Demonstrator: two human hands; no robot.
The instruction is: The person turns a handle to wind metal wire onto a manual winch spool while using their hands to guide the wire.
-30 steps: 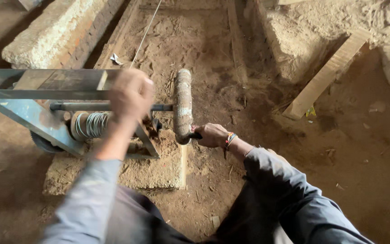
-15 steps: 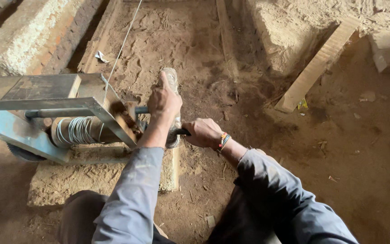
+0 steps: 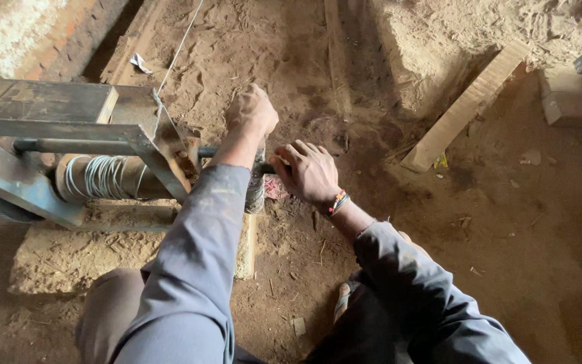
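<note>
You are mid-turn on the crank (image 3: 256, 192), which juts from the right end of the metal frame (image 3: 69, 121) on the dirt floor (image 3: 520, 222). Your left hand (image 3: 252, 111) is fisted over its top; your right hand (image 3: 308, 172) wraps the handle end. Wire sits wound on the spool (image 3: 106, 176). Next, probably, a steady push round, keeping the wire (image 3: 178, 50) taut.

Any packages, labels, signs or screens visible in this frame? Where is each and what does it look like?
No signs, labels or screens in view.
Paper scrap: on the dirt beyond the metal frame, small, crumpled, whitish.
Wrapper scrap: at the near end of the wooden plank, small, yellow-green.
Pink scrap: on the ground just under the right hand, flat; kind unclear.
</note>
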